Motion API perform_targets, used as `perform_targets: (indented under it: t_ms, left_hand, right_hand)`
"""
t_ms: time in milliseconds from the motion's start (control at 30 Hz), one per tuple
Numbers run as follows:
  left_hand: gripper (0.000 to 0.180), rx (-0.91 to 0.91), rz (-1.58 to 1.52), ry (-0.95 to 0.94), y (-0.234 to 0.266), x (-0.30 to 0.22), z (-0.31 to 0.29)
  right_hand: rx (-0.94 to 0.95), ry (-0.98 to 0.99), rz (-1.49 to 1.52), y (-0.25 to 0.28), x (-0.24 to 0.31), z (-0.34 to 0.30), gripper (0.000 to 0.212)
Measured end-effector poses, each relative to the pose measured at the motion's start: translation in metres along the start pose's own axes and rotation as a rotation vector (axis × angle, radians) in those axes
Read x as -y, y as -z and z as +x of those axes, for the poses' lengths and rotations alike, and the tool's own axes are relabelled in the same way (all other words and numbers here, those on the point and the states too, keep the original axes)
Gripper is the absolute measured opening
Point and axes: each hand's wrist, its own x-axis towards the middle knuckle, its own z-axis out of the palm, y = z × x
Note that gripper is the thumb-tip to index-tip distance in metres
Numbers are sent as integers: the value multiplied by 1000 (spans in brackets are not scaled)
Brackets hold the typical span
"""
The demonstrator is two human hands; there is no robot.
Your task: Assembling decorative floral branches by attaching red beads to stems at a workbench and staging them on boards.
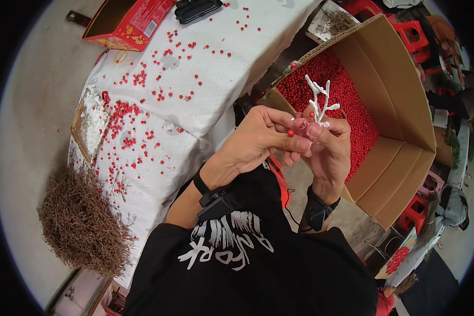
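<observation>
Both my hands are raised close together in front of my chest, beside an open carton. In my right hand [329,150] is the base of a small white forked branch [321,102], its tips pointing up. My left hand [260,134] pinches a red berry [290,134] between thumb and forefinger, right against the right hand's fingers. Another red berry [312,114] shows near the branch's lower part. Something pinkish and shiny covers some of the fingertips. The lower end of the branch is hidden by the fingers.
The cardboard carton [400,79] at right holds a mass of red berries [353,118]. On the white-covered table [205,105] lie scattered berries [131,118], a shallow tray of white flakes [94,121], a brown twig bundle [81,221] and a red box [129,26]. Red stools [413,39] stand far right.
</observation>
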Motion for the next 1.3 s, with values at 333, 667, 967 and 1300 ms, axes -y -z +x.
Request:
perform_targets:
  t_ms: [333,667,967,1300]
  left_hand:
    - [18,-33,8,33,-19,10,27]
    - [13,-194,390,-70,-44,14,55]
    - [16,-177,1002,-407,-27,35,85]
    - [12,-140,1624,-762,34,54,114]
  right_hand:
    - [-32,-37,-53,36,27,-14,24]
    - [-659,14,-716,162,51,-49,31]
    - [-587,-504,-1549,238,26,-26,78]
    - [-250,-533,-1148,395,-102,28,82]
